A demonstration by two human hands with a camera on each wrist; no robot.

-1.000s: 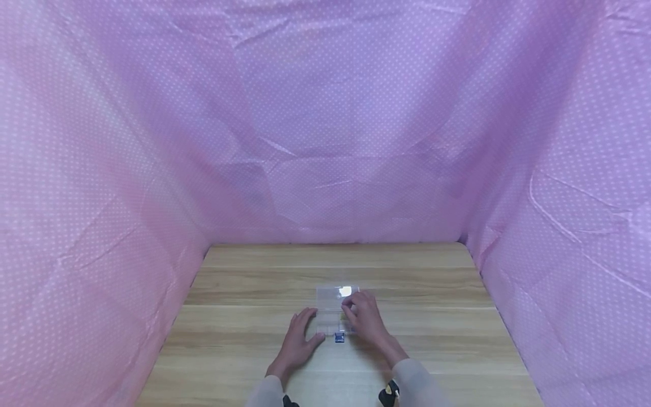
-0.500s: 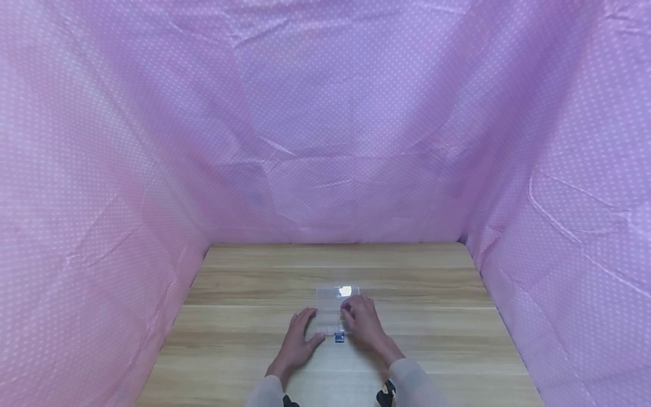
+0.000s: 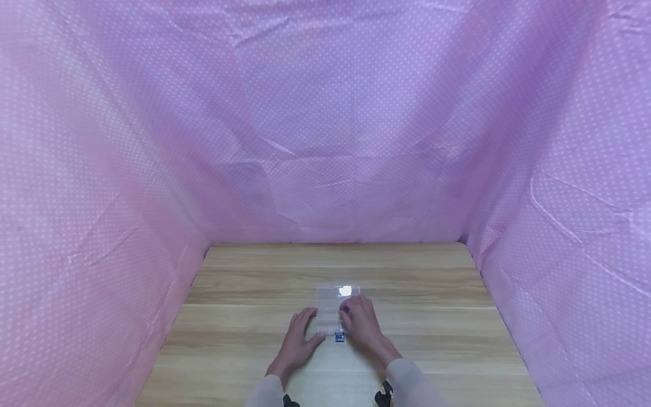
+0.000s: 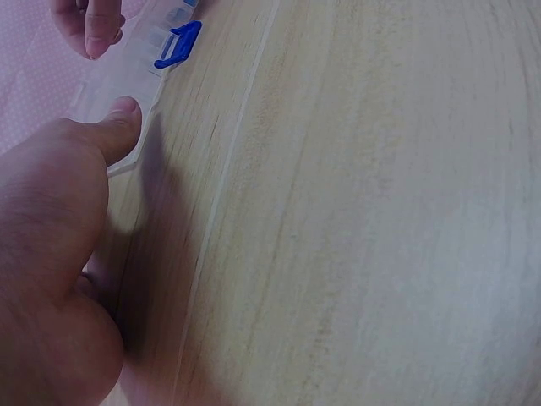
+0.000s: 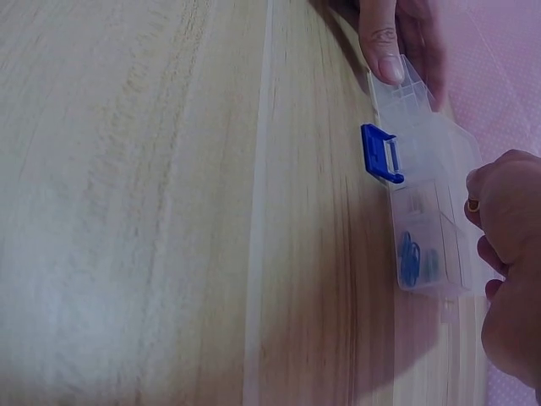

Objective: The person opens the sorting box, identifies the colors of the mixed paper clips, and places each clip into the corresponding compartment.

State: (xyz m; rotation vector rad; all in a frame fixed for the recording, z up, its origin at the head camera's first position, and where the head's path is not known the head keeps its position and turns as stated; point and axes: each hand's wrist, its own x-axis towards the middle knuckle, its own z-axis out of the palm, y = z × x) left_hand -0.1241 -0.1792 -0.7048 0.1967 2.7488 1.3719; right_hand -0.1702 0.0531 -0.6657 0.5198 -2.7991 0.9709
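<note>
A clear plastic compartment box (image 3: 328, 323) lies on the table with its lid (image 3: 325, 297) folded back. Its blue latch (image 5: 380, 154) hangs off the front side. My left hand (image 3: 296, 343) steadies the left end, the thumb at the front corner and the fingers on the far side. Over the right half, my right hand (image 3: 363, 323) pinches a small yellow looped piece (image 5: 473, 205), like a paper clip, mostly hidden by the fingertips. Blue looped pieces (image 5: 410, 258) sit in the right front compartment.
The wooden table (image 3: 244, 328) extends around the box on every side. Pink dotted cloth (image 3: 325, 198) rises behind the table's far edge and along both sides.
My right hand has shifted slightly left and toward me over the box, and the yellow spot below its fingers is no longer visible in the head view. The left hand and box stay put.
</note>
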